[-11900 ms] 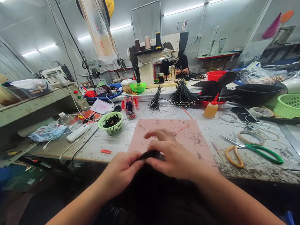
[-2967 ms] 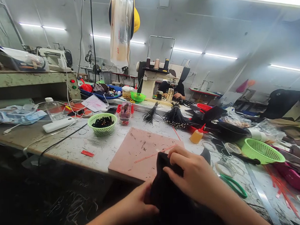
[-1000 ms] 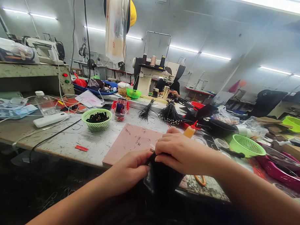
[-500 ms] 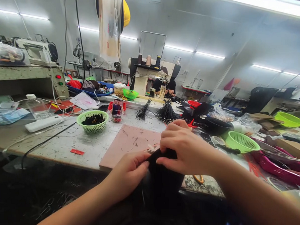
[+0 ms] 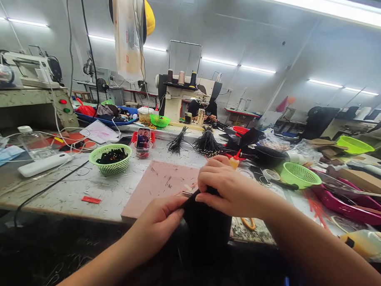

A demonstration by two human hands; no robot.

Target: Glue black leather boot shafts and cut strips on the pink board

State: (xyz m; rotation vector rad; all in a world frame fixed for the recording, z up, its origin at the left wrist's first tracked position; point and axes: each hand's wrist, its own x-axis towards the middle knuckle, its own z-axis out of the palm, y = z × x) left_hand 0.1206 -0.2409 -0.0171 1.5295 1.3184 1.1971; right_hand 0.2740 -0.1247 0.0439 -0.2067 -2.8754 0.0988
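Observation:
A piece of black material (image 5: 207,221), its exact kind unclear, is held up at the table's front edge. My left hand (image 5: 163,217) pinches its upper left corner between thumb and fingers. Over its top edge, my right hand (image 5: 221,181) is closed with bent fingers, the thumb on the near side. The lower part of the material merges with the dark area below. Just behind both hands lies a pinkish board (image 5: 160,181) with dark marks. Orange scissor-like handles (image 5: 248,223) show under my right forearm.
A green basket of small black pieces (image 5: 111,158) and a phone (image 5: 143,140) stand left of the board. Bundles of black cords (image 5: 208,141) lie behind it. At right are a green basket (image 5: 299,174), a magenta tray (image 5: 345,200) and a yellowish bottle (image 5: 365,242). A person sits behind the sewing machine (image 5: 173,106).
The view has turned slightly right, so the surroundings sit further left. Both hands keep their hold on the black material, with little change in their pose.

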